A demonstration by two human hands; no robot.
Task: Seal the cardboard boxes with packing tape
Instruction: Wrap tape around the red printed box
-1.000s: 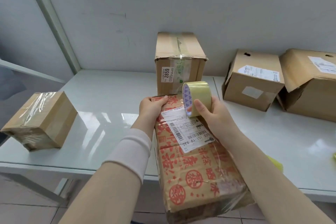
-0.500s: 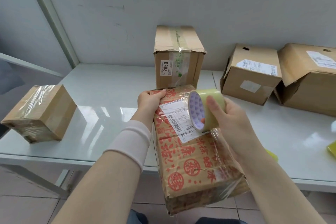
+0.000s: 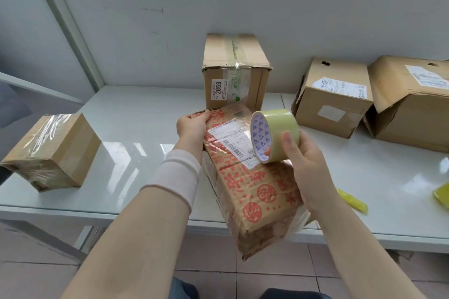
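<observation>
Small box (image 3: 52,150): at the left of the table (image 3: 136,124), glossy tape across its top; apparently sealed.
Left hand (image 3: 192,125): fingers curled over the far end of the printed box (image 3: 255,189), which overhangs the near table edge.
Tape roll (image 3: 274,135): above that box, pinched by the right hand (image 3: 306,165).
Right boxes (image 3: 332,97): flaps gaping; probably unsealed.

Left hand (image 3: 193,126) is reaching forward, fingers curling over the far end of the red-printed box (image 3: 257,192). Right hand (image 3: 307,167) is holding the tape roll (image 3: 279,132) raised, one fingertip hooking its core, another pressing outside.
</observation>
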